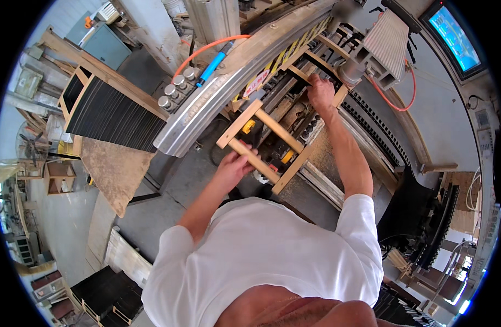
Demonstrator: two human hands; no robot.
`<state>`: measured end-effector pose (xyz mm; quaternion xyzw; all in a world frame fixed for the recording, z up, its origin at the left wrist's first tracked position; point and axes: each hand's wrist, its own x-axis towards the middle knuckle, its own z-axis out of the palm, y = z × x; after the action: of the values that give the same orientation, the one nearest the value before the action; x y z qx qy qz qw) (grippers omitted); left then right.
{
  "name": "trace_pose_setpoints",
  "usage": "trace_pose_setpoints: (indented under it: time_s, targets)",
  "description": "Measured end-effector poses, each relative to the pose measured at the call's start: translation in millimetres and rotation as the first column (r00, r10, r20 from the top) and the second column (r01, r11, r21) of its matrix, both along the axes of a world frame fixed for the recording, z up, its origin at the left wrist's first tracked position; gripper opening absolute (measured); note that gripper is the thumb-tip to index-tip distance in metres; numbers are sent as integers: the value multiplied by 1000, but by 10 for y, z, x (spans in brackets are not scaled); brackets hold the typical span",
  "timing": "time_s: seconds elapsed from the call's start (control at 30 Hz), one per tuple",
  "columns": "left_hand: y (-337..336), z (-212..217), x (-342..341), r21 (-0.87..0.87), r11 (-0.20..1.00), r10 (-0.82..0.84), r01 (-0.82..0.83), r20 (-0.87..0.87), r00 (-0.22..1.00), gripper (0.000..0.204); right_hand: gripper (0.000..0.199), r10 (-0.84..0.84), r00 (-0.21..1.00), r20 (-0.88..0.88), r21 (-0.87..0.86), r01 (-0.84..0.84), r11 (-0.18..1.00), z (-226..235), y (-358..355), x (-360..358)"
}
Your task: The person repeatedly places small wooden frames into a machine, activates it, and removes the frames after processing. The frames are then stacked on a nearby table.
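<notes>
the left hand (233, 170) is holding a wooden frame (240, 124) by its near bar, right of a silver beam (198, 106). the frame's long axis is pointing away toward upper right, its far end blurring into other woodwork. the right hand's (322, 94) fingertips are hiding; can't tell its grip.

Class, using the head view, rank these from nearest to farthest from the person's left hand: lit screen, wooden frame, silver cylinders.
1. Wooden frame: touching the left hand.
2. Silver cylinders: beyond it, upper left.
3. Lit screen: far upper right.
</notes>
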<state>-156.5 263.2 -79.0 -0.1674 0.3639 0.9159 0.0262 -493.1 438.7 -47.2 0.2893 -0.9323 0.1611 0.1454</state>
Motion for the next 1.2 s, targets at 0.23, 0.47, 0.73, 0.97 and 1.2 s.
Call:
trace_pose_setpoints:
  time_s: [0.23,0.47,0.73,0.97,1.2]
  targets:
    - [-421,78,882,-2,999,38,-38,73,997,33,24,-9,992,-129,426,64,903,224,-202,-218]
    - [-866,-192,1355,3,991,133,-135,127,983,31,25,-58,993,-105,639,112,761,351,-399,-652]
    - [-889,-397,1443,5,939,336,-345,214,917,29,24,-63,994,-90,627,106,771,148,-249,-1328]
    - [-785,-752,1268,-56,906,420,-420,250,873,29,18,-24,996,85,495,-22,869,186,-201,-1555]
    - [-653,-1001,1111,-95,910,412,-403,291,863,30,18,12,994,111,543,-71,837,209,-179,-1611]
